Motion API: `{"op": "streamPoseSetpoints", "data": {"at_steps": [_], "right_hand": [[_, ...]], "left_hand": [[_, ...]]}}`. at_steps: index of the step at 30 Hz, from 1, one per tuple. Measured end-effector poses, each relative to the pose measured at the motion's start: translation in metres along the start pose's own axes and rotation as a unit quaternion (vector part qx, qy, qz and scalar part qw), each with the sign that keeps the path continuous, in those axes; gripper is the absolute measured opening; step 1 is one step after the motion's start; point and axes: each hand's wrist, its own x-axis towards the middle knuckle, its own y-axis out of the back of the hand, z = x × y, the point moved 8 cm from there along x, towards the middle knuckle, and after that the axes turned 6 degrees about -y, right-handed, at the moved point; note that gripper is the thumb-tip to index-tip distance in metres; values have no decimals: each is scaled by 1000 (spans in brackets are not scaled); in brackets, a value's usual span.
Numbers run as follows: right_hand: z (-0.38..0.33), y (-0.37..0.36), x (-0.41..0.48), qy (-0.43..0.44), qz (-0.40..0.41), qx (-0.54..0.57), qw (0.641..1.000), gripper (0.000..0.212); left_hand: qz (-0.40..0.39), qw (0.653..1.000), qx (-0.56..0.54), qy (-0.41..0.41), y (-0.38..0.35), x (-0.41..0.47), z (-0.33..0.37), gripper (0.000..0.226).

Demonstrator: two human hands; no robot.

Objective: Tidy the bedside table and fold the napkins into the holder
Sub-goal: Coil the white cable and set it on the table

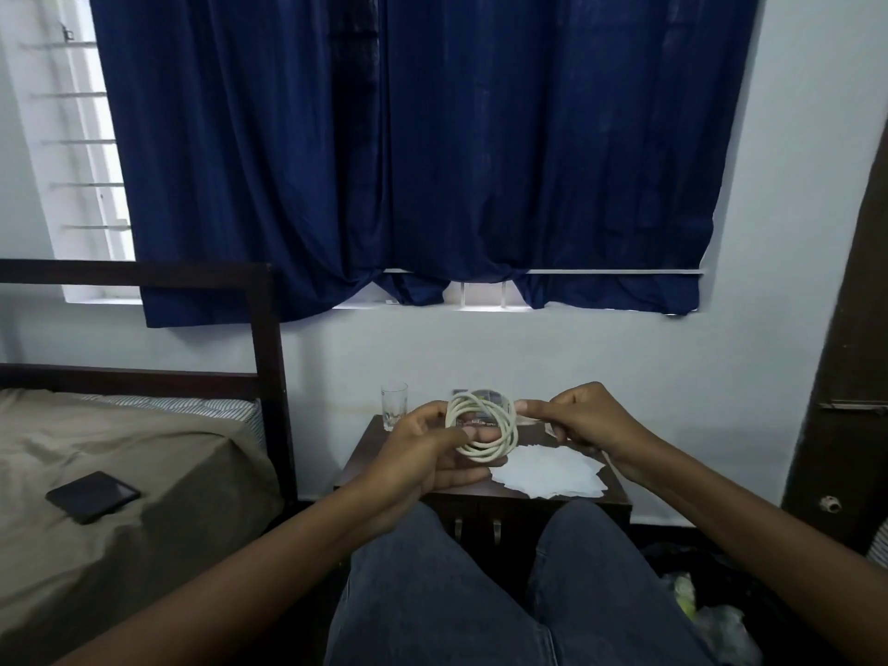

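Note:
A white cable [499, 415] wound into a coil hangs above the dark wooden bedside table [360, 454]. My left hand [427, 459] holds the coil from below and from the left, fingers through the loops. My right hand [576, 420] pinches the coil's right side between thumb and fingers. Several white napkins [548, 473] lie spread flat on the right half of the table. Behind the coil stands a small printed box or packet [480, 394], mostly hidden. I see no napkin holder.
An empty drinking glass [394, 405] stands at the table's back left corner. A bed with a dark frame [269, 367] is on the left, with a black phone [92, 495] on its brown sheet. My knees in jeans [432, 569] are in front of the table. Bags lie on the floor at lower right.

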Motion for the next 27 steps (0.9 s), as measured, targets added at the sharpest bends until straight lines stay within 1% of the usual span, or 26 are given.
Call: {"op": "streamPoseSetpoints", "data": {"at_steps": [2,6,10,12,14,16,18,21,22,24,25,27], "right_hand": [[4,4,4,17,19,-15,1000,50],[8,3,10,59,19,-43,997,54],[1,-4,9,93,22,-121,988,49],[-3,-7,7,105,25,-149,983,50],[-5,-9,5,113,24,-172,978,52],[-6,-10,3,117,27,-189,975,55],[-8,-11,1,119,30,-198,972,57],[-14,-14,-4,127,36,-230,964,54],[-16,-15,-6,132,40,-238,962,53],[-21,-17,-9,142,44,-236,960,49],[-24,-18,-11,144,46,-227,962,45],[-29,-17,-14,139,43,-200,969,34]], "left_hand": [[-25,999,-4,47,-5,-1,-9,28],[-85,991,37,100,-15,-6,-22,28],[-110,985,60,123,-23,-12,-28,57],[-101,984,64,135,-21,-11,-33,67],[-79,984,71,141,-16,-8,-37,63],[-76,983,87,145,-13,-7,-41,48],[-106,976,115,151,-16,-10,-45,36],[-146,969,140,144,-23,-16,-48,19],[-150,968,143,139,-25,-17,-48,17],[-140,971,142,128,-25,-16,-47,21],[-130,975,137,120,-24,-15,-46,23],[-106,981,134,96,-20,-13,-41,17]]}}
